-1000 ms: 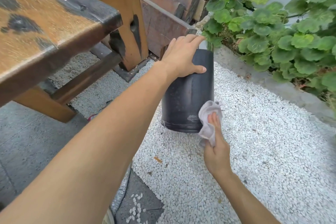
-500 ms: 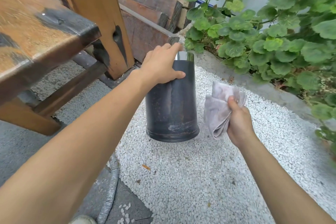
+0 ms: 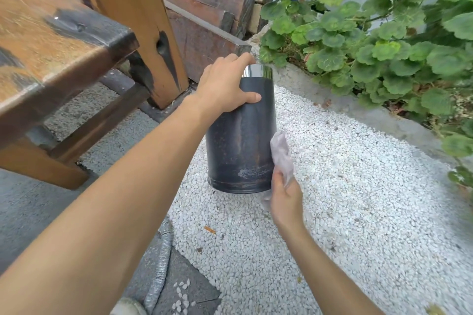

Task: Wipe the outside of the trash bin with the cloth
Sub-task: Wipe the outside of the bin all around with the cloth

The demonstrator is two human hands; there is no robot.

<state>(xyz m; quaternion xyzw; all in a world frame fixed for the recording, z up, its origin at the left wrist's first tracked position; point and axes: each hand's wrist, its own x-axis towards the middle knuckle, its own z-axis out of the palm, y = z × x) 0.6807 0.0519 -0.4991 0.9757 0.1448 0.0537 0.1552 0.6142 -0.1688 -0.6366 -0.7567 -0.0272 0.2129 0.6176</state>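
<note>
Cloth (image 3: pixel 281 153) returned against bin (image 3: pixel 240 140) (right grip (image 3: pixel 285 194)).

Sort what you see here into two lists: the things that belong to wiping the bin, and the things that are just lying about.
Belongs to the job:
trash bin
cloth
left hand, steadying the bin's top
right hand, holding the cloth against the bin's side

Just lying about:
wooden bench
stacked timber
leafy plants
white gravel
grey hose

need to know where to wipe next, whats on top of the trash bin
The left hand rests on top of the trash bin, fingers over the shiny rim, thumb on the side. The hand covers most of the opening, so the inside cannot be seen.
</note>
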